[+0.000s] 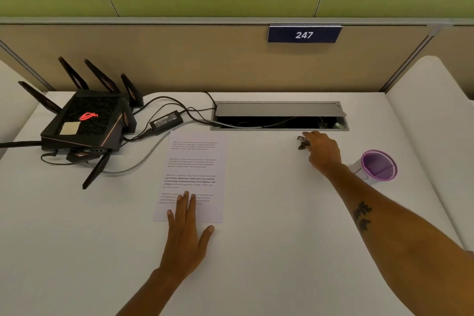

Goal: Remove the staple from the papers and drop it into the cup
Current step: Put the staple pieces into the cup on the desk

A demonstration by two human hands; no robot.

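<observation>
My left hand [185,235] presses flat, fingers straight, on the papers' [195,172] near edge; their long axis runs toward the desk's [256,251] far edge. My right hand [323,152] curls onto the black staple remover [302,142] near the cable hatch [279,116]; the purple cup [379,165] stands near the right edge.

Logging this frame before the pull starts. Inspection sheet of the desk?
Surface: white desk, open cable hatch at the back.
Job's things: papers flat at centre-left, staple not discernible; purple cup at right; dark staple remover near the hatch.
Clutter: black router, power adapter.
Hands: left hand flat, fingers pressing the papers' near edge; right hand at the staple remover, grip unclear.
Cables: several run from router and adapter into the hatch.
Surroundings: tan partition with plate 247, green wall above.
</observation>
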